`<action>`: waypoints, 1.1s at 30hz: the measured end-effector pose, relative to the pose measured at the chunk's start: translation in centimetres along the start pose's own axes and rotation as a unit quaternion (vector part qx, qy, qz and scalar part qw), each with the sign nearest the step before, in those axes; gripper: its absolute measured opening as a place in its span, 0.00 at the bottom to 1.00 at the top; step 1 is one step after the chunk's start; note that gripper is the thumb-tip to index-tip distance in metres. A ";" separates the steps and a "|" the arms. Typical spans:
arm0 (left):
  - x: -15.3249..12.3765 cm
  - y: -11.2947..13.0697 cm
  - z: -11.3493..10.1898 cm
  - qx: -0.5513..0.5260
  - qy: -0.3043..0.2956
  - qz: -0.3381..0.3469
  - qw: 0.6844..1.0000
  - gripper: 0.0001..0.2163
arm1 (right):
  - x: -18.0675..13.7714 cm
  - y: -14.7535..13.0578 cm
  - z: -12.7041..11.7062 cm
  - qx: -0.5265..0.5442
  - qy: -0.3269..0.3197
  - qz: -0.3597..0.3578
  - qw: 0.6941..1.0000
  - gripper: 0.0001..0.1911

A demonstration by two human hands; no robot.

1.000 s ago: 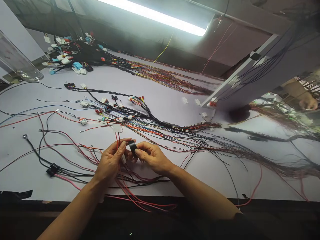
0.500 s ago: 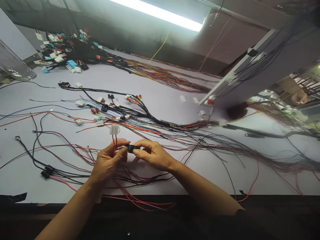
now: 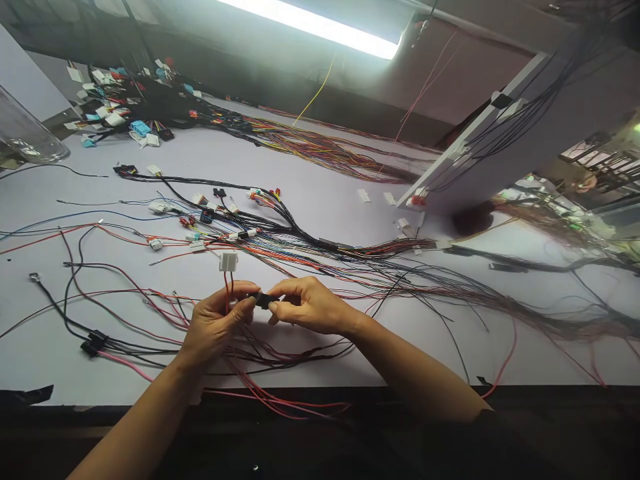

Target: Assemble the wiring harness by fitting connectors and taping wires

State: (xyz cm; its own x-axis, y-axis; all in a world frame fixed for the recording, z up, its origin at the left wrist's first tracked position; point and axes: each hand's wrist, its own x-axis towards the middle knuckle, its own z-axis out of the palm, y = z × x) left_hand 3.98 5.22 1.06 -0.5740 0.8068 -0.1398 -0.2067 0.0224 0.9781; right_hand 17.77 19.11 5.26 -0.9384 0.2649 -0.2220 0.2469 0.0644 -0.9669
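Note:
My left hand (image 3: pixel 213 325) is closed, its thumb and fingers pinching one end of a small black connector (image 3: pixel 262 301). Two red wires (image 3: pixel 229 285) rise from behind that thumb to a white connector (image 3: pixel 229 261), which stands upright above the hand. On the other end of the black connector, my right hand (image 3: pixel 313 307) is closed in a pinch of thumb and forefinger. Fingers cover much of the black piece, so its exact shape is hard to make out. Beneath both hands run red and black wires (image 3: pixel 280 360), some hanging over the table's front edge.
Wire harness branches (image 3: pixel 300 233) with white and black connectors spread across the white table (image 3: pixel 310 190). Another black connector (image 3: pixel 94 342) lies at left. A large bundle with many connectors (image 3: pixel 140 100) lies at the back. A white post (image 3: pixel 475 130) rises at right.
The black piece has turned slightly between my fingertips, and its outline looks more uneven. My right hand has shifted a little. The white connector keeps its place above my left hand.

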 end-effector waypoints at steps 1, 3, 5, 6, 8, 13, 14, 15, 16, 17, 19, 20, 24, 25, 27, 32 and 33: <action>0.0 0.0 0.0 0.001 0.001 -0.002 1.000 0.09 | 0.0 0.0 0.0 0.006 -0.003 0.004 1.000 0.13; 0.1 -0.1 -0.1 0.005 -0.003 -0.007 1.000 0.10 | 0.0 0.1 -0.1 0.010 -0.004 0.014 1.000 0.14; 0.1 -0.3 -0.3 0.009 -0.011 -0.014 1.000 0.10 | 0.0 0.2 -0.1 0.009 -0.002 0.022 1.000 0.14; 0.2 -0.4 -0.4 0.011 -0.015 -0.020 1.000 0.11 | 0.0 0.2 0.0 0.011 -0.001 0.027 1.000 0.15; 0.2 -0.6 -0.5 0.013 -0.017 -0.032 0.999 0.12 | 0.0 0.3 0.0 0.022 0.000 0.035 0.999 0.17; 0.2 -0.8 -0.6 0.003 -0.009 -0.048 0.999 0.14 | 0.1 0.4 0.0 0.065 -0.008 0.041 0.997 0.16; 0.2 -0.8 -0.6 0.001 -0.009 -0.047 0.999 0.14 | 0.1 0.4 0.0 0.067 -0.009 0.040 0.997 0.15; 0.2 -0.8 -0.5 0.000 -0.004 -0.042 0.999 0.14 | 0.2 0.4 0.0 0.063 -0.007 0.039 0.997 0.15; 0.2 -0.7 -0.4 0.002 0.004 -0.035 0.999 0.13 | 0.2 0.5 0.0 0.056 -0.004 0.040 0.998 0.15; 0.2 -0.7 -0.4 0.007 0.010 -0.028 1.000 0.13 | 0.3 0.6 0.0 0.050 -0.002 0.042 0.998 0.15; 0.3 -0.7 -0.4 0.025 0.018 -0.011 0.999 0.12 | 0.4 0.7 0.0 0.044 -0.005 0.047 0.998 0.14; 0.3 -0.8 -0.4 0.037 0.016 -0.005 0.999 0.12 | 0.4 0.8 0.0 0.043 -0.010 0.049 0.998 0.13; 0.4 -0.8 -0.5 0.063 0.001 0.000 0.998 0.12 | 0.4 1.1 0.0 0.048 -0.021 0.046 0.998 0.12; 0.4 -0.8 -0.5 0.060 0.000 -0.002 0.998 0.12 | 0.5 1.1 0.0 0.052 -0.022 0.045 0.997 0.13; 0.2 -0.6 -0.1 0.042 0.013 -0.006 0.999 0.12 | 0.5 1.2 0.1 0.070 -0.015 0.046 0.996 0.15; -0.1 -0.1 0.8 0.015 0.039 -0.012 0.999 0.12 | 0.6 1.1 0.1 0.138 -0.007 0.061 0.988 0.16; -0.1 -0.1 0.8 0.016 0.040 -0.014 0.999 0.13 | 0.7 1.0 0.1 0.152 -0.014 0.063 0.986 0.14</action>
State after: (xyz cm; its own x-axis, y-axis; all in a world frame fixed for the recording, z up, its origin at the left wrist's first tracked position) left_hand 4.70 5.56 1.05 -0.6300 0.7559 -0.1784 -0.1992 0.0647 0.9778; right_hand 17.38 19.28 4.16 -0.9123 0.2259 -0.3416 0.2814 -0.2601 -0.9237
